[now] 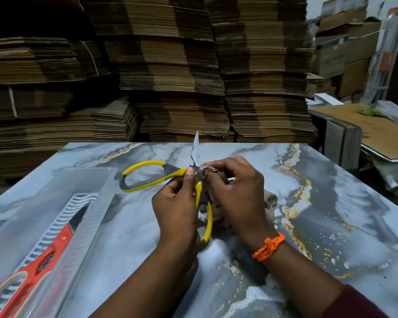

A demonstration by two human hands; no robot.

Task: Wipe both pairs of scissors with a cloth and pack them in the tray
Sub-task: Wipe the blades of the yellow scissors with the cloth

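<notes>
Middle of worktop [345,203]: left hand [177,210] clamps yellow scissors [147,162] at pivot; right hand [237,191] pinches cloth [271,200] round blade [195,148] base. Best drawn tipward (fingers behind edge).

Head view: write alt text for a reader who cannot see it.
The left hand grips yellow scissors over a marbled table while the right hand holds a brown cloth against the blade base. Red scissors lie in a clear tray at left, cardboard stacks behind.
</notes>
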